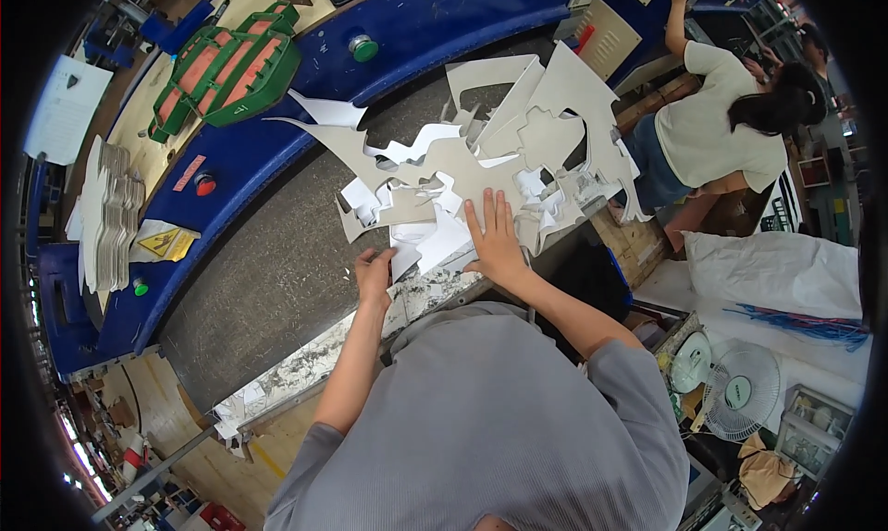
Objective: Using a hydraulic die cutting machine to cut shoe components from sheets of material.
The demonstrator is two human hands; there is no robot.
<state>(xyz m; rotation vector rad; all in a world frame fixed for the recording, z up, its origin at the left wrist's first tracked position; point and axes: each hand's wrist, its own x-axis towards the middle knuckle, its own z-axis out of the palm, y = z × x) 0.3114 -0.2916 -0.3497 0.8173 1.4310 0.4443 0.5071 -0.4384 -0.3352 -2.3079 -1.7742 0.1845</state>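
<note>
A jumbled heap of cut-out sheet scraps point(550, 138), pale grey on one face and white on the other, lies in front of me on a dark flat bed point(250, 263). My right hand point(499, 244) rests flat on the heap's near side, fingers stretched out and pointing away from me. At the heap's near left edge, my left hand point(374, 277) has its fingers curled, with thumb and fingertips at the edge of a white sheet piece point(404, 252) that they appear to pinch. Its fingertips are partly hidden.
Behind the bed curves a blue machine beam point(416, 36) with a green button point(363, 48) and a red button point(204, 184). A green cutting die with pink foam point(227, 64) and a stack of cut sheets point(109, 216) stand left. Another person point(708, 115) is at right, near a fan point(738, 392).
</note>
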